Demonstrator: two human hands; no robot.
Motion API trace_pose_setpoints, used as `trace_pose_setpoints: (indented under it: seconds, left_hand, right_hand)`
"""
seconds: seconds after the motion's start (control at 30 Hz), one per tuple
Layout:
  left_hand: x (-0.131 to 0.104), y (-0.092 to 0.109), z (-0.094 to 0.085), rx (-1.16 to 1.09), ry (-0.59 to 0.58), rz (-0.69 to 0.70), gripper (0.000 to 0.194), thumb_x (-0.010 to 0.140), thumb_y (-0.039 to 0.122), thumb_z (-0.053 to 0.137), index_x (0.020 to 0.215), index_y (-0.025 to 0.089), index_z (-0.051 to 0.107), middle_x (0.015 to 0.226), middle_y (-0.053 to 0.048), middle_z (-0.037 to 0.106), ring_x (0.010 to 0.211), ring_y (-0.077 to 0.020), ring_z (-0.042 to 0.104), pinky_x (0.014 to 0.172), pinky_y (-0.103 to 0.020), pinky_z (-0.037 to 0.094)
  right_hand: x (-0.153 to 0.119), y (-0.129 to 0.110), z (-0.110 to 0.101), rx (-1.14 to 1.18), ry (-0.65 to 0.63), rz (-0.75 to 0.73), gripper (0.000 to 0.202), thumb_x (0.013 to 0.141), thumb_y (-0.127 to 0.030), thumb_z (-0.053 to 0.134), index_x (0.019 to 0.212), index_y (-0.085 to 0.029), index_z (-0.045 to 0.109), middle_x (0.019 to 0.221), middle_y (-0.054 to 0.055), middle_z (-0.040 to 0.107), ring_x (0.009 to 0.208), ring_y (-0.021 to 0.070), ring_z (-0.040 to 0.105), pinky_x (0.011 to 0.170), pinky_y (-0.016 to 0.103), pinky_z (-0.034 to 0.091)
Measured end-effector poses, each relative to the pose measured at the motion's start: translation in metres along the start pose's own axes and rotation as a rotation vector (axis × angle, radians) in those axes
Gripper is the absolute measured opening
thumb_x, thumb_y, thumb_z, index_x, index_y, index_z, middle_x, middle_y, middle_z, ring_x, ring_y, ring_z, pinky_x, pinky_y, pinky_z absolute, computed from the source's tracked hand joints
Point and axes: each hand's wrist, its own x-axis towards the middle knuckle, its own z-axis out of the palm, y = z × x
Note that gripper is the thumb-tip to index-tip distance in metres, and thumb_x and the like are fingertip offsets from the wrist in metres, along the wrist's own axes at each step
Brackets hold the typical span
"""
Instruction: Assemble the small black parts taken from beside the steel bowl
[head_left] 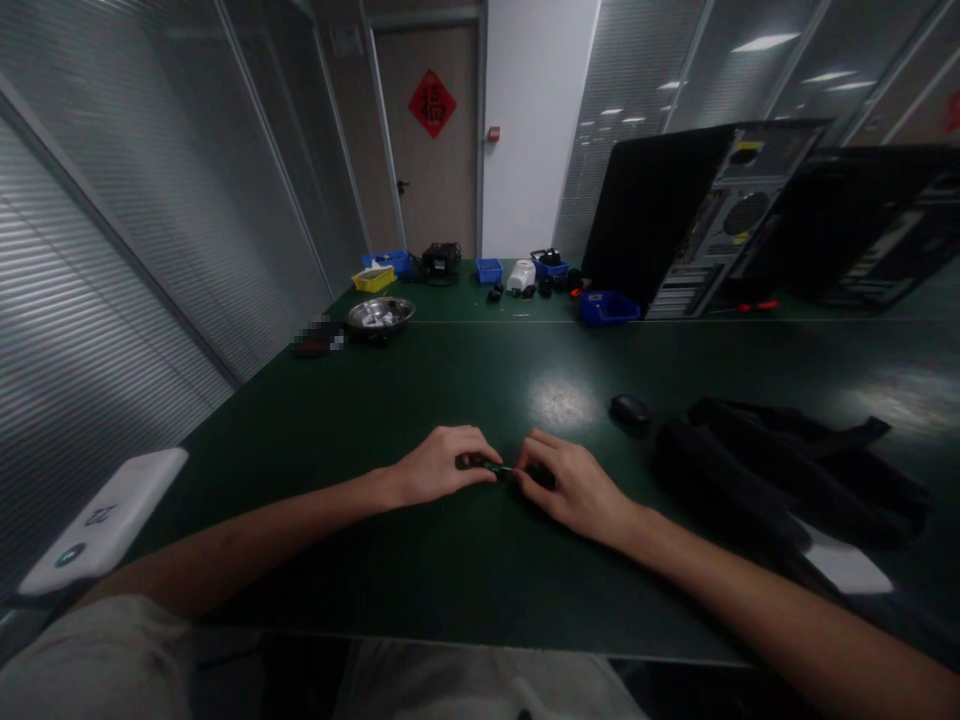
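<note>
Left hand (456, 467) pinches a green part (493, 467); right hand (571, 487) pinches, apparently, its thin end. Likely light, fragile: hold its edges.

Dim overall; lt strips (765, 43) upper R; glare on tabletop (564, 400); edges stretched, R side blurry.

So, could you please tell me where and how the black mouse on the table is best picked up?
I'd grip the black mouse across its middle, by its two sides, coming from above and the left. It lies low on the green table with its rounded back up, and the dark fabric item close on its right probably makes that side tighter.
</note>
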Motion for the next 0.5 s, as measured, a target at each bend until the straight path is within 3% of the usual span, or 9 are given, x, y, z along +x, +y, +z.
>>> trace_pose_setpoints:
  seconds: [0.5]
  left_hand:
    - [-0.0011, 0.0018, -0.0017, -0.022, 0.003, 0.015, 0.022, 0.097, 0.028, 0.069, 0.117, 0.020, 0.076, 0.107, -0.007, 0.070, 0.096, -0.0182, 0.066, 0.083, -0.030, 0.052]
  right_hand:
    - [-0.0025, 0.0051, 0.0000, -0.017, 0.002, 0.009, 0.005, 0.094, -0.022, 0.062, 0.091, -0.021, 0.058, 0.090, 0.001, 0.060, 0.072, 0.0153, 0.058, 0.066, 0.029, 0.042]
